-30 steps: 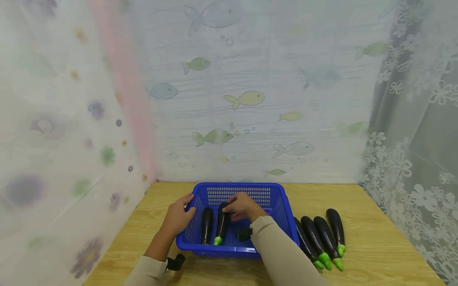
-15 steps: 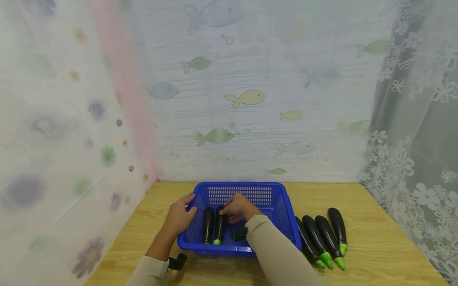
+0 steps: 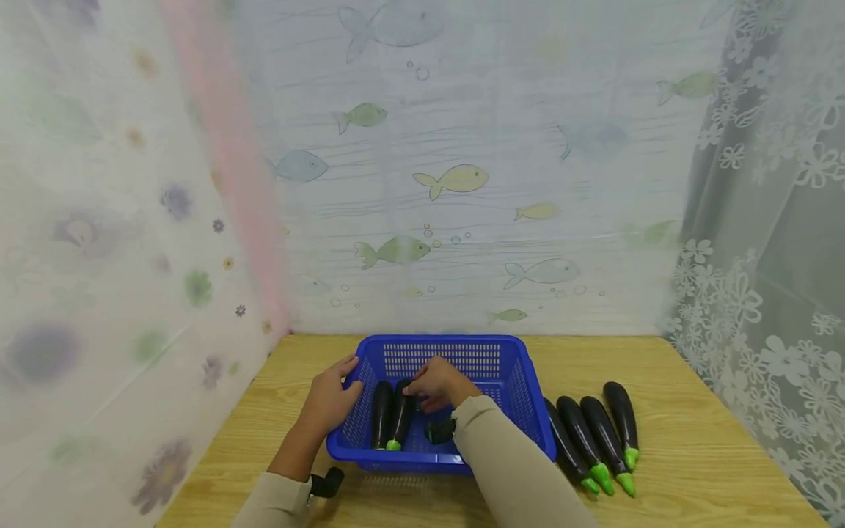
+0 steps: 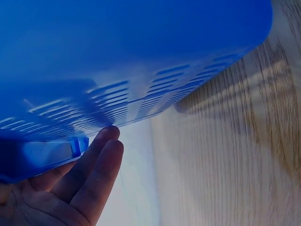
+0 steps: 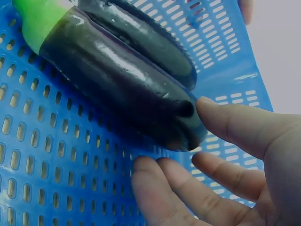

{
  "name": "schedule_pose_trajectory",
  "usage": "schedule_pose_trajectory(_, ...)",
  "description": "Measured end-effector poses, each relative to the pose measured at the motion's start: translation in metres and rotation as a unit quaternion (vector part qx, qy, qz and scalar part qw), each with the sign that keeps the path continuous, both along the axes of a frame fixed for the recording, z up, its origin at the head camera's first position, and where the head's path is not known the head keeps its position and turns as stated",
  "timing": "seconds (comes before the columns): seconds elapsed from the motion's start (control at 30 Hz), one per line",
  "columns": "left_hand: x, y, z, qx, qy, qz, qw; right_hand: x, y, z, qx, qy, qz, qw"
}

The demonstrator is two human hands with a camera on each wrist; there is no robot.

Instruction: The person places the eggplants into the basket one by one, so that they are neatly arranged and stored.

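A blue plastic basket [image 3: 422, 459] with slotted walls stands on the wooden table. Inside, at its left, two dark eggplants lie side by side: the outer eggplant [image 3: 381, 414] and the inner eggplant [image 3: 401, 416], whose green stem end points toward the front. My left hand [image 3: 330, 400] holds the basket's left rim, its fingers along the outer wall in the left wrist view. Over the inner eggplant's far end is my right hand [image 3: 441, 381]. In the right wrist view its thumb [image 5: 225, 117] touches that end, while the other fingers sit below, apart from the eggplant.
Several more eggplants [image 3: 597, 433] lie on the table [image 3: 700, 440] to the right of the basket, green ends toward the front. A fish-patterned curtain [image 3: 475, 279] hangs behind the table. Dark wrist cameras [image 3: 326, 484] are strapped to both wrists.
My right hand has moved slightly left, bringing the inner eggplant closer to the outer one. Its fingers now stand apart from the eggplant. My left hand stays on the basket rim.
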State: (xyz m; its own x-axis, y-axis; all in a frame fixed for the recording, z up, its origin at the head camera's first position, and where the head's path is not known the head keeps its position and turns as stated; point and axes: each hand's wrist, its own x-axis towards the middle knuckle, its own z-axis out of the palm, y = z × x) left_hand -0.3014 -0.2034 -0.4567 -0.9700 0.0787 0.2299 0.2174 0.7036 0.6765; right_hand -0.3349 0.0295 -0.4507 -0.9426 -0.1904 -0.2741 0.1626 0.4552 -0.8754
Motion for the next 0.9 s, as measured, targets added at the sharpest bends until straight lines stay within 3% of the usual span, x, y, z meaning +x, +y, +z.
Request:
schedule_pose_trajectory(0.27,0.000,0.000,0.000,0.002,0.000,0.001,1.0000,0.002,0.005,0.006,0.020,0.012,0.013,1.000)
schedule_pose_trajectory(0.9,-0.005,-0.002,-0.003,0.013,0.007,0.006,0.9999,0.011,0.040,0.048,0.069,0.083,0.046,0.993)
